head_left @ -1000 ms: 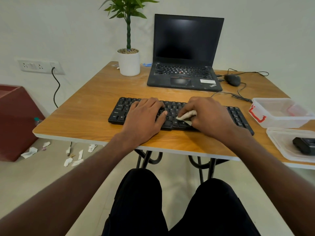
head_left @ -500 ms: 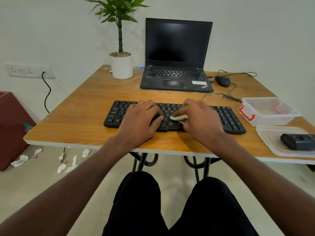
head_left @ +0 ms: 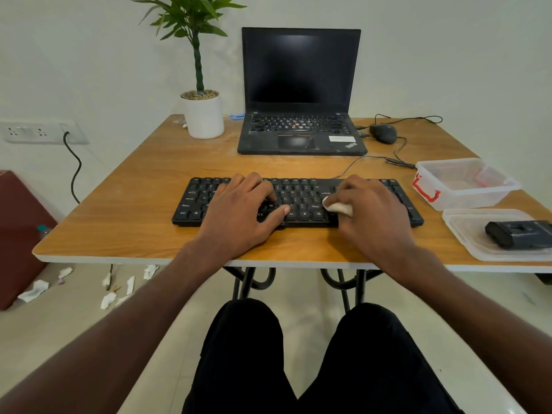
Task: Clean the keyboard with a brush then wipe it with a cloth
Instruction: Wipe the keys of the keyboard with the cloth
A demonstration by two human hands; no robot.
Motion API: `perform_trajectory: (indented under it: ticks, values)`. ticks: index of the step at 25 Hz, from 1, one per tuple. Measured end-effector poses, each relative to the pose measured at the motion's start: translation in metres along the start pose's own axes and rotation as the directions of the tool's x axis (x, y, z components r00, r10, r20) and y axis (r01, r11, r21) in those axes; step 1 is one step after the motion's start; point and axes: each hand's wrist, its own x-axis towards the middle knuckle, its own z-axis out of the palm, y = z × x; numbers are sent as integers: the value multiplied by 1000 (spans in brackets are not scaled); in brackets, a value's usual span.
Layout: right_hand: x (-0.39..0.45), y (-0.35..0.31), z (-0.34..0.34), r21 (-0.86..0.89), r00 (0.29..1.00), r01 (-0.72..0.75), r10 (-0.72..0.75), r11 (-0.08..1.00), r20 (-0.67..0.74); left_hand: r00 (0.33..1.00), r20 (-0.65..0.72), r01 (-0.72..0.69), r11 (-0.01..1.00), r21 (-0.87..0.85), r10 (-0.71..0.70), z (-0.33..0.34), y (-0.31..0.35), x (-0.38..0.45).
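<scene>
A black keyboard (head_left: pixel 301 201) lies across the near part of the wooden table (head_left: pixel 143 180). My left hand (head_left: pixel 242 213) rests flat on the keyboard's left half, fingers spread over the keys and thumb near the space bar. My right hand (head_left: pixel 370 213) is curled round a small white cloth (head_left: pixel 337 207) and presses it onto the keys of the right half. Only a wad of the cloth shows beside the thumb. No brush is visible.
A black laptop (head_left: pixel 301 127) stands open behind the keyboard, with a potted plant (head_left: pixel 203 115) to its left and a wired mouse (head_left: pixel 383 132) to its right. A clear box (head_left: pixel 463 183) and a lid (head_left: pixel 466 234) holding a black device (head_left: pixel 519 234) sit at right.
My right hand has slid the cloth rightward along the keyboard, away from my left hand. The left hand stays on the left half. The camera view has shifted slightly.
</scene>
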Motion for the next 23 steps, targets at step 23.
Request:
perform_trajectory:
  ticks: [23]
  values:
    - [-15, 33, 3, 45, 996, -5, 9, 999, -91, 986, 74, -148, 989, -9, 148, 9, 27, 1]
